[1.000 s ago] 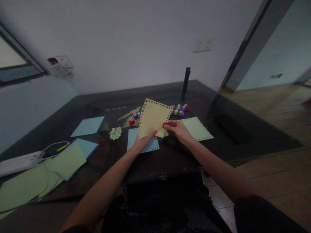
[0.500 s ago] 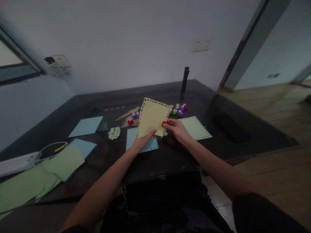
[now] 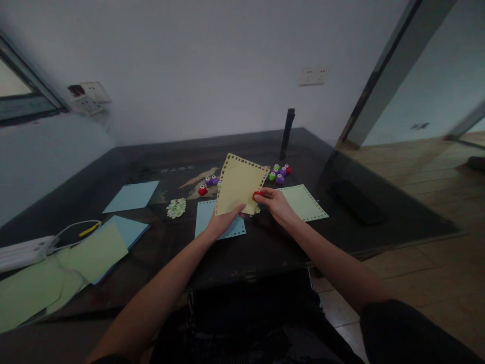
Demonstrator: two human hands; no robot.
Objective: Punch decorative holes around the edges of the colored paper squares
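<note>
My left hand (image 3: 226,220) grips a pale yellow sheet of paper (image 3: 240,184) by its lower edge, the thumb on the front. Small punched holes run along the sheet's left, top and part of its right edge. My right hand (image 3: 278,203) has its fingers closed round a small red craft punch (image 3: 257,195), which sits at the sheet's right edge, low down. Below the sheet lies a blue paper (image 3: 204,215) with holes along its edges. To the right rests a pale green paper (image 3: 303,202), also edged with holes.
Several coloured punches (image 3: 279,174) stand behind my right hand, and others, including a red punch (image 3: 202,190), stand left of the sheet. A pile of cut-outs (image 3: 176,208), plain green paper (image 3: 98,250), a power strip (image 3: 26,253), a black upright object (image 3: 287,134) and a dark flat object (image 3: 356,201) surround them.
The view has shifted slightly. Both hands keep their hold, and the red punch stays at the yellow sheet's right edge.
</note>
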